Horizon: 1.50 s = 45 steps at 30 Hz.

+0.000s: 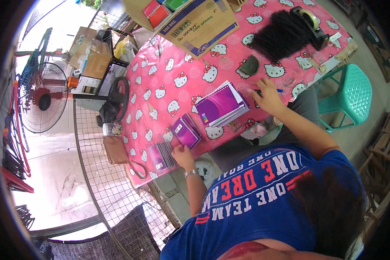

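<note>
My left hand (184, 157) is at the table's near edge, its fingers curled against the right side of a stack of spiral notebooks (161, 156). Just beyond it lies a smaller pile of purple notebooks (186, 131). A larger stack of purple spiral notebooks (221, 105) sits further right, its upper sheets slightly fanned. To the right of that stack, my right hand (268, 98) is closed around a pen (280, 90), whose blue end sticks out past the hand. The rest of the pen is mostly hidden by the fingers.
A pink patterned cloth covers the table (160, 110). A cardboard box (199, 28) with colourful packs stands at the back. Near my right hand are a dark half-round pad (249, 66), black spiral coils (278, 37) and a tape dispenser (313, 27). A green stool (349, 93) stands right; a fan (44, 102) left.
</note>
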Motion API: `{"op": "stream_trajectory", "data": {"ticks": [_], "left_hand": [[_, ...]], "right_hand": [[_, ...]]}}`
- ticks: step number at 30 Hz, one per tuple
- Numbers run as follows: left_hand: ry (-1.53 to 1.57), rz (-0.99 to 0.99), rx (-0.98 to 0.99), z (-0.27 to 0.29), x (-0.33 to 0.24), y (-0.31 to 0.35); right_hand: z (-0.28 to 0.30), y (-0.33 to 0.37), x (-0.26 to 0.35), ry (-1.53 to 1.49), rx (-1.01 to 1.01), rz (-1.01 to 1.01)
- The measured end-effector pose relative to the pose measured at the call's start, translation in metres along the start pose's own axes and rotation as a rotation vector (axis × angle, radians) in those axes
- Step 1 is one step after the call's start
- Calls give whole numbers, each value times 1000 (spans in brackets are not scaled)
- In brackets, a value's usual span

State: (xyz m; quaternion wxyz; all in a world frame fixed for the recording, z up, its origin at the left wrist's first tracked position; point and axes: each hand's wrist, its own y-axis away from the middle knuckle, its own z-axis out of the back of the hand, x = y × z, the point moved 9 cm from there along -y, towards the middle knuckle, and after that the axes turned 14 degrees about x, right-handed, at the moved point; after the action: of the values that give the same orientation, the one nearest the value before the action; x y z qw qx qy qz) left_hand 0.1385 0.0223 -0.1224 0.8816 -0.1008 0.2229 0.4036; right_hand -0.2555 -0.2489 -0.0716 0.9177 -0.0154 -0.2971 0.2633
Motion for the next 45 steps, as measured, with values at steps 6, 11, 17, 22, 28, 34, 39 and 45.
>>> {"op": "stream_trajectory", "data": {"ticks": [6,11,17,22,28,34,39,45], "left_hand": [[59,-321,-121,40,-152,-28],[790,-257,647,14,-266,3],[1321,-222,856,14,-319,6],[293,-732,329,75,-332,3],[-378,-935,315,31,-366,46],[-423,-887,131,18,-352,38],[-349,-1017,176,27,-367,42],[-211,-980,143,21,-366,40]], "right_hand": [[10,-36,47,-474,407,-53],[64,-34,39,-351,162,-124],[89,21,159,236,-65,880],[83,-48,71,-304,-47,600],[10,-124,-122,199,-74,-128],[1,-139,-104,422,89,-33],[69,-115,-75,-211,-159,-81],[51,-2,46,-614,-56,231]]}}
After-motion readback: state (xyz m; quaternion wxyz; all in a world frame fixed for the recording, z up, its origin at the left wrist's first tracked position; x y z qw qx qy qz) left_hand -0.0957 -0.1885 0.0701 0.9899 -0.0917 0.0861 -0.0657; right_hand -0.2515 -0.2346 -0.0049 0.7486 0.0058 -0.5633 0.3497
